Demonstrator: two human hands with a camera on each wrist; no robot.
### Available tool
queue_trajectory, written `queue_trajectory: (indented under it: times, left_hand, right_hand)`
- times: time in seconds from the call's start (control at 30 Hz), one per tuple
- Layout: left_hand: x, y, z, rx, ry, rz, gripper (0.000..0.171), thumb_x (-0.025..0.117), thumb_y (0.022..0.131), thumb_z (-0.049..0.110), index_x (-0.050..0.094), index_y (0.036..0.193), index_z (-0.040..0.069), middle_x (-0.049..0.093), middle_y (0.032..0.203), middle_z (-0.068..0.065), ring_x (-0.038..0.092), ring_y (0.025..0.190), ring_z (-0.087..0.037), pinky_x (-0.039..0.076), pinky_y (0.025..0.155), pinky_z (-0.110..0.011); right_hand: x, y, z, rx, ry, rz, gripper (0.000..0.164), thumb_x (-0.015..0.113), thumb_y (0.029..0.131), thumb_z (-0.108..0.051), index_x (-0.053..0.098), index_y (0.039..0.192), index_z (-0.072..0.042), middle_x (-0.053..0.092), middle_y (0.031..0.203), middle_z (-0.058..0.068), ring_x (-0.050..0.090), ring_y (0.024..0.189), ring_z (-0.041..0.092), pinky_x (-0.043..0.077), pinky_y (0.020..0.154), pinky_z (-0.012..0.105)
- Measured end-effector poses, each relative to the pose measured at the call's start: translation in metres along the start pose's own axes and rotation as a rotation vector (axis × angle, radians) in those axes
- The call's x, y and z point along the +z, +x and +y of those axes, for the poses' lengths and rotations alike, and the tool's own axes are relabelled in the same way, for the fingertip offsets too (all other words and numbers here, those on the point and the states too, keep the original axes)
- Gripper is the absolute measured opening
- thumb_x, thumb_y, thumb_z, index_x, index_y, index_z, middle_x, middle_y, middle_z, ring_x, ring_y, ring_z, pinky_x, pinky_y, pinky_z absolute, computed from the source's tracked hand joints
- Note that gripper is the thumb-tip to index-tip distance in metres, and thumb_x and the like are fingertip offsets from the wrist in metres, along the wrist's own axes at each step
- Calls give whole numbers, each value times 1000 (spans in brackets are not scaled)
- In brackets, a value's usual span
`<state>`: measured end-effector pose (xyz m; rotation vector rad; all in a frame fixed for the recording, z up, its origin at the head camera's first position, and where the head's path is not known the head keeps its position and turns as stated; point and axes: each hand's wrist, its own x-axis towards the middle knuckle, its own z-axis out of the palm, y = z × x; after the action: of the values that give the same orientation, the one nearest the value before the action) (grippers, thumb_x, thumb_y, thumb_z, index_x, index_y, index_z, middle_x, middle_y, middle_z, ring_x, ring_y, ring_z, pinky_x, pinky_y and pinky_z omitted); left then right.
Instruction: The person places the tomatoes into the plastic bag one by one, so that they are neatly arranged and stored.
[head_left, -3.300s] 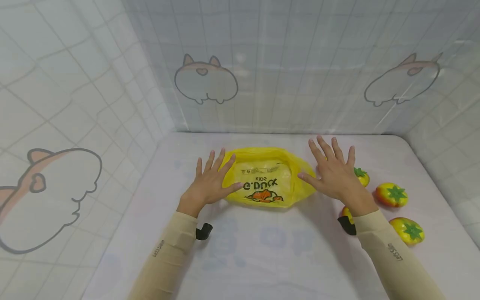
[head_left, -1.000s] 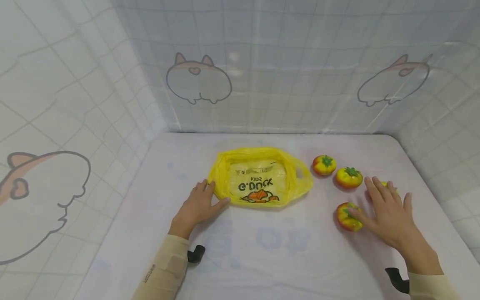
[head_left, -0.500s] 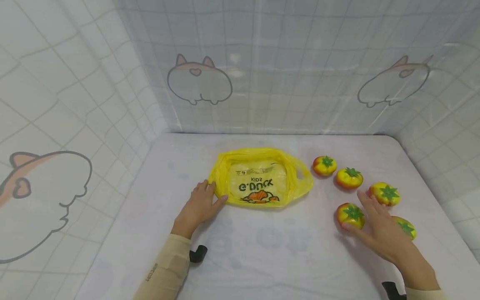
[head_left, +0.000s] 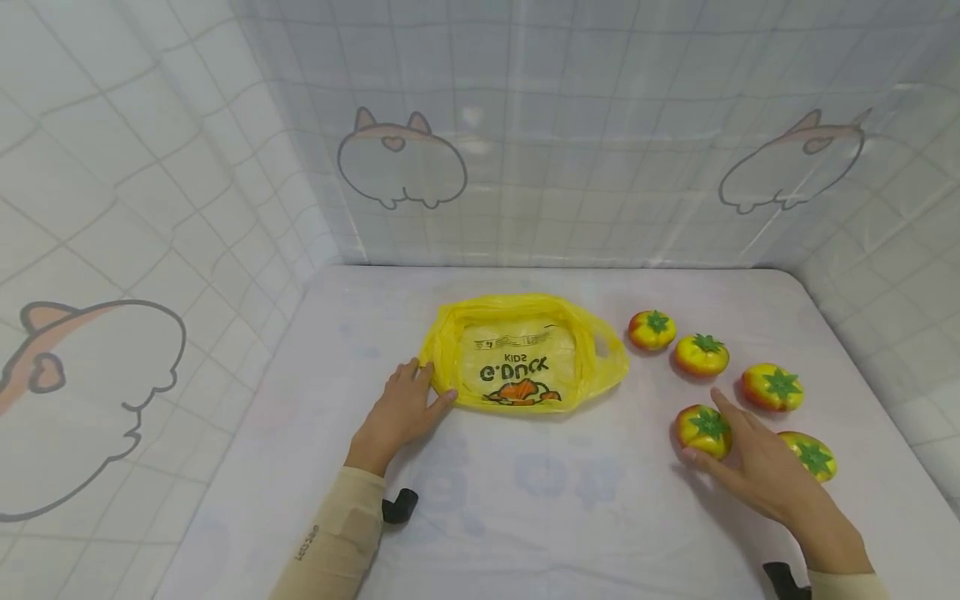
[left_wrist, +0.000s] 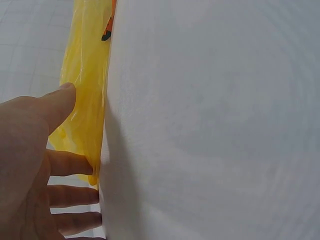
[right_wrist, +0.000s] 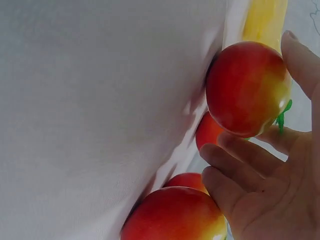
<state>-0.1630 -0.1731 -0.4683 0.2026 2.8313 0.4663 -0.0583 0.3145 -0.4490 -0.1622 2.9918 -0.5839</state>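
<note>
A yellow plastic bag (head_left: 442, 333) with dark printing lies spread on the table in the head view, its mouth toward the camera. My left hand (head_left: 401, 408) rests at its left edge, fingers fairly straight and touching the plastic, thumb apart; the left wrist view shows the fingertips against the bag (left_wrist: 87, 95). My right hand (head_left: 768, 467) has its thumb and fingers around the nearest red-and-yellow fruit (head_left: 703, 432), which has a green star-shaped leaf top. In the right wrist view the thumb is at one side of this fruit (right_wrist: 245, 90), fingertips at the other; its underside stays close to the cloth.
Several like fruits stand nearby: a far one (head_left: 652, 331), one beside it (head_left: 701, 357), one further right (head_left: 772, 387) and one partly behind my right hand (head_left: 813, 458). A pale cloth covers the table (head_left: 525, 517); tile-patterned curtains (head_left: 570, 208) enclose it.
My left hand has come down from over the bag to its left edge. The right hand has left the bag, moved right, then shifted left to the nearest fruit, staying there over the last half second.
</note>
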Motion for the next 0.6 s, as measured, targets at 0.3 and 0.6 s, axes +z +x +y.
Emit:
queue_trajectory:
  times: [0.3,0.6]
  left_hand:
    - [1,2,-1,4,3,-12,86,47,102,61,28,161,1,16,168,-28,16,154,-50,22,122,-64]
    - [-1,1,0,-3,-1,-8,86,48,102,62,29,161,1,17,167,-28,18,154,-49,24,122,-64]
  right_hand:
    - [3,5,-2,27,-7,-57,111,68,86,-71,30,158,5,47,146,37,54,123,54,43,99,73]
    - [4,6,-3,22,-19,-40,109,70,85,-70,34,157,4,50,143,38,57,119,53,46,97,72]
